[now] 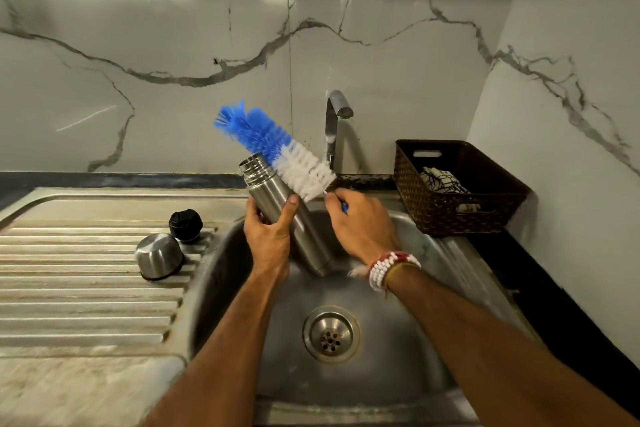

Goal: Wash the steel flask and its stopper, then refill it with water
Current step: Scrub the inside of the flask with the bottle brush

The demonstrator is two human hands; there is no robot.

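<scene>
My left hand grips the open steel flask, tilted over the sink with its threaded mouth pointing up and to the left. My right hand holds the handle of a blue-and-white bottle brush. The bristles lie outside the flask, just behind its neck. The black stopper and the steel cup lid, upside down, rest on the ribbed draining board at the left.
The steel sink basin with its drain lies below my hands. The tap stands behind with no water running. A brown woven basket holding a cloth sits right of the sink, by the marble wall.
</scene>
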